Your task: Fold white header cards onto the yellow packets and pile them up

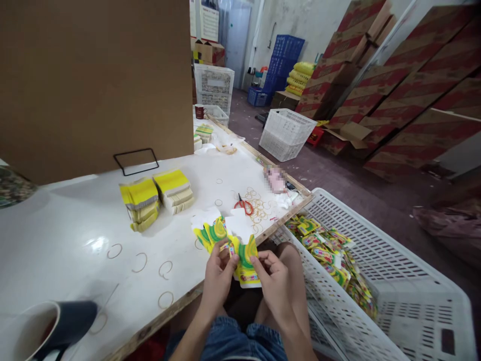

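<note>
My left hand (221,273) is closed on yellow-and-green printed card packets (211,233), which fan out past its fingertips over the table edge. Between both hands a printed card packet (246,268) of the same kind is held open-side unclear, its right edge pinched by my right hand (273,278). White card pieces (240,223) lie on the table just beyond. Red-handled scissors (244,205) rest behind them, beside a pile of rubber bands (259,208). To the right, a white plastic crate (417,291) holds many similar printed packets (334,258).
Two banded-looking stacks of yellow-topped packets (139,198) stand on the white table (86,220). A dark mug (71,321) is at the near left corner. A large cardboard sheet (97,85) rises behind. Another white crate (286,134) and stacked cartons (409,90) are on the floor.
</note>
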{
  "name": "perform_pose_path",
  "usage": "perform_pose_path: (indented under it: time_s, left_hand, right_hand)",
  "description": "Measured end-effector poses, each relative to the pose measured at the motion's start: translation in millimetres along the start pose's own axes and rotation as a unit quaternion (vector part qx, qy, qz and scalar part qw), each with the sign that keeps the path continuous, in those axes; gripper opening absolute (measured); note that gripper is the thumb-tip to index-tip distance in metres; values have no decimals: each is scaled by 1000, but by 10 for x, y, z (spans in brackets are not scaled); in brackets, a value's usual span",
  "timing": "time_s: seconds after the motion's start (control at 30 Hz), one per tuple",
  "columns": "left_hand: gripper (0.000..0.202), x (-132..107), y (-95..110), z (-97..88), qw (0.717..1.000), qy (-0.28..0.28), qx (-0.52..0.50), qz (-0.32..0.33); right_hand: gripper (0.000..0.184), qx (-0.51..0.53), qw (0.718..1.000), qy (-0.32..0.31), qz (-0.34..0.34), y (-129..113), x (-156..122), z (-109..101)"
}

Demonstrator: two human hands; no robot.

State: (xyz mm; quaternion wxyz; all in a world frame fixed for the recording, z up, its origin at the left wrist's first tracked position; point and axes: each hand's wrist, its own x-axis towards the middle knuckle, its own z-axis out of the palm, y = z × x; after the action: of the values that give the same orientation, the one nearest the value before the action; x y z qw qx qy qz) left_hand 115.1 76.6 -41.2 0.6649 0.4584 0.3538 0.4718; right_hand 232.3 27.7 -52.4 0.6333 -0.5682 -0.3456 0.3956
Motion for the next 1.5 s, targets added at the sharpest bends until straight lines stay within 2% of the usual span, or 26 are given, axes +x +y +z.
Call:
perform_pose_path:
  time_s: [0.1,0.2,0.27,0.4,0.53,0.63,0.73,0.77,0.83,0.9,0.97,1.03,1.1,1.2,1.3,1.37,1.5]
  left_hand:
    - [71,-63,67,21,999,-18,23,15]
    - [66,-116,181,7,995,-71,75,14]
    - [59,-134,259,-16,989,-113,99,10]
    - [48,-152,361,-37,980,-184,68,-28]
    - [36,-180,334,-17,974,-217,5,-66]
    - [37,-201,263,-11,975,-214,-12,-65]
    - [63,-212,211,-14,978,-198,-12,-66]
    - [68,-212,202,-14,978,-197,-7,-66]
    - [64,-206,195,-12,977,-203,5,-61]
    - [54,-195,192,-5,978,-202,18,-48]
    - [47,-187,186,2,980,-189,54,-32]
    - [43,-188,172,9,980,-164,111,-17]
    - [43,-197,152,16,978,-139,154,-1]
    - [47,-216,135,33,979,-146,143,1]
    - [50,-224,149,44,979,-176,99,-20]
    - [51,-218,165,41,981,-178,77,-30]
    - [55,-204,179,19,981,-187,33,-42]
  right_hand:
    - [26,-19,999,-8,-34,-4,29,-58]
    - [51,-6,996,-64,-59,-80,48,-136]
    - [59,-9,992,-111,-60,-148,61,-200]
    - [39,-30,981,-185,-54,-266,98,-332]
    - [19,-72,977,-187,-74,-304,128,-411]
    - [22,-100,974,-170,-111,-281,135,-411]
    - [17,-88,982,-113,-126,-264,128,-370]
    - [22,-84,984,-89,-130,-270,126,-355]
    - [27,-93,983,-62,-146,-305,124,-339]
    - [24,-119,974,-71,-179,-356,130,-352]
    - [35,-127,967,-93,-198,-400,138,-391]
    - [39,-120,972,-118,-164,-417,142,-436]
    - [34,-118,977,-154,-89,-403,141,-467]
    - [38,-136,973,-184,-19,-354,137,-470]
    - [31,-171,972,-160,-27,-327,133,-439]
    - [27,-191,970,-146,-42,-330,125,-414]
    - [28,-205,965,-153,-55,-357,101,-378]
